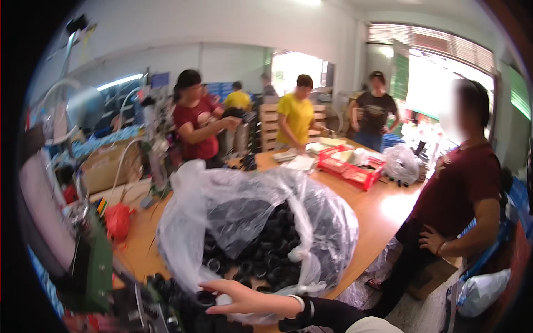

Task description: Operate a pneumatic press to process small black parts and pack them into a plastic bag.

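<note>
My right hand reaches in from the lower right, wearing a black sleeve and a pale wristband. Its fingers are stretched apart at the near rim of a large clear plastic bag. A small whitish thing shows between the fingers; I cannot make out what it is. Close to the fingertips is a black ring-shaped part, with no clear grip on it. The bag gapes open on the table and holds many black round parts. More dark parts lie below my hand. My left hand is out of view.
The wooden table carries a red crate, papers and another clear bag. A red plastic bag and green machinery stand left. One person in dark red is close at right; several others are around the far side.
</note>
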A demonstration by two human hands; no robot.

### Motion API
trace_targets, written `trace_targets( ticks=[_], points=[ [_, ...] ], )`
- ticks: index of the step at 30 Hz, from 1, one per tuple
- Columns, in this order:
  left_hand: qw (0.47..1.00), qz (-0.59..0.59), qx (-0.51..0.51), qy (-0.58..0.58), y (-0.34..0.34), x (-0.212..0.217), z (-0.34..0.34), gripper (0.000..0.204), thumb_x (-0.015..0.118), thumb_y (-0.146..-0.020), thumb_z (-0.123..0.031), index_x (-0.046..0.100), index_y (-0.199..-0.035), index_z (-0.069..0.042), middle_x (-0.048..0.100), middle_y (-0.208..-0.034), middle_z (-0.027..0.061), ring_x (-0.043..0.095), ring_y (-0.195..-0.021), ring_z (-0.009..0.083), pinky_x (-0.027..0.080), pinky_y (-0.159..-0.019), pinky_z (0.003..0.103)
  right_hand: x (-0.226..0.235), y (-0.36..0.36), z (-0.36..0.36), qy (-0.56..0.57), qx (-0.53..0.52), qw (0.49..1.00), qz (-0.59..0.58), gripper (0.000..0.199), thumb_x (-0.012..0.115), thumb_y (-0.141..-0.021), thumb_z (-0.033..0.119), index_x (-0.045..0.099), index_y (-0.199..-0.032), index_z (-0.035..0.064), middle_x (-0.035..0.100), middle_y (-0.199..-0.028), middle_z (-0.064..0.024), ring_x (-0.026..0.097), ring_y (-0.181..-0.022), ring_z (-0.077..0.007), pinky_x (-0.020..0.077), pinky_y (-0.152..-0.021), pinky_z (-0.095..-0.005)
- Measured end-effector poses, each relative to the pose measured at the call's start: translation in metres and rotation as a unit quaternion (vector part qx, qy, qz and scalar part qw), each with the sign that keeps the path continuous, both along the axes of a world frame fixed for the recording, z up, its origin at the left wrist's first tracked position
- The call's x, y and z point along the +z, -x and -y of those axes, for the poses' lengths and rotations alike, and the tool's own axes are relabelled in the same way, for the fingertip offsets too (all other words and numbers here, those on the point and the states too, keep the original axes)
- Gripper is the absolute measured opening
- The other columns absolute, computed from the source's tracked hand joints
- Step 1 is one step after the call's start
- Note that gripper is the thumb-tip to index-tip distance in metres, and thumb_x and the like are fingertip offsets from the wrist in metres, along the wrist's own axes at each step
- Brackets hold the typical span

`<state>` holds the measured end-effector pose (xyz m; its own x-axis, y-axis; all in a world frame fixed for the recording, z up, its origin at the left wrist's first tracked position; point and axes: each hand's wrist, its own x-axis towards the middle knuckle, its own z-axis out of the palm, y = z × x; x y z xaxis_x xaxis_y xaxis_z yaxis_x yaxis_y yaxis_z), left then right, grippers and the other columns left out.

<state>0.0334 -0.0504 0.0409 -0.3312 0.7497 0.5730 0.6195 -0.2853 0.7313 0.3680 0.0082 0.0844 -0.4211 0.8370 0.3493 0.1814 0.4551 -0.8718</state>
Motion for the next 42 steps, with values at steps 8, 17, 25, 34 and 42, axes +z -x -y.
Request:
trace_targets(
  ticks=[8, 17, 25, 34, 42],
  points=[
    [0.96, 0.084, 0.246, 0.104, 0.101, -0.125, 0.119, 0.034, 0.078, -0.072, -0.015, 0.065, -0.099, 0.002, 0.067, -0.088, 0.0095, 0.061, -0.078, 0.0144, 0.049, -0.075, 0.029, -0.019, 0.156, -0.016, -0.18, 0.079, 0.979, 0.051, 0.043, 0.077, -0.074, 0.02, 0.056, -0.104, -0.0009, 0.062, -0.093, -0.0173, 0.062, -0.08, -0.033, 0.0506, -0.069, -0.0376],
    [0.815, 0.057, 0.458, 0.351, 0.137, -0.218, 0.177, 0.077, 0.072, -0.078, -0.036, 0.037, -0.135, 0.001, 0.02, -0.148, 0.0245, 0.029, -0.132, 0.0428, 0.035, -0.101, 0.046, -0.019, 0.202, -0.022, -0.16, 0.074, 0.983, 0.057, 0.035, 0.073, -0.073, 0.012, 0.06, -0.104, 0.0025, 0.063, -0.093, -0.0178, 0.061, -0.084, -0.0368, 0.0494, -0.074, -0.0404],
    [0.963, -0.241, 0.116, 0.04, 0.126, -0.112, 0.024, 0.037, 0.053, -0.086, -0.004, 0.051, -0.123, -0.001, 0.051, -0.13, 0.0176, 0.043, -0.125, 0.0378, 0.033, -0.103, 0.043, -0.005, 0.197, -0.022, -0.134, 0.12, 0.981, 0.069, 0.037, 0.073, -0.07, 0.013, 0.063, -0.103, 0.0032, 0.064, -0.095, -0.0183, 0.06, -0.091, -0.0357, 0.0485, -0.078, -0.0396],
    [0.956, -0.241, 0.015, 0.166, 0.133, -0.133, -0.034, 0.038, 0.049, -0.083, -0.002, 0.052, -0.12, 0.001, 0.051, -0.126, 0.021, 0.043, -0.122, 0.0395, 0.034, -0.101, 0.047, -0.059, 0.005, -0.064, -0.037, -0.195, 0.973, 0.118, 0.029, 0.066, -0.078, 0.009, 0.062, -0.106, 0.002, 0.064, -0.1, -0.0176, 0.063, -0.092, -0.0308, 0.0495, -0.079, -0.0357],
    [0.995, 0.048, 0.017, 0.091, 0.102, -0.11, -0.012, 0.037, 0.046, -0.087, -0.002, 0.05, -0.124, 0.002, 0.052, -0.126, 0.0172, 0.043, -0.123, 0.0322, 0.029, -0.105, 0.039, -0.107, -0.05, -0.154, -0.122, -0.094, 0.926, 0.346, 0.061, 0.067, -0.068, 0.009, 0.05, -0.126, 0.0093, 0.05, -0.117, -0.018, 0.053, -0.105, -0.0358, 0.0458, -0.088, -0.0418]
  ],
)
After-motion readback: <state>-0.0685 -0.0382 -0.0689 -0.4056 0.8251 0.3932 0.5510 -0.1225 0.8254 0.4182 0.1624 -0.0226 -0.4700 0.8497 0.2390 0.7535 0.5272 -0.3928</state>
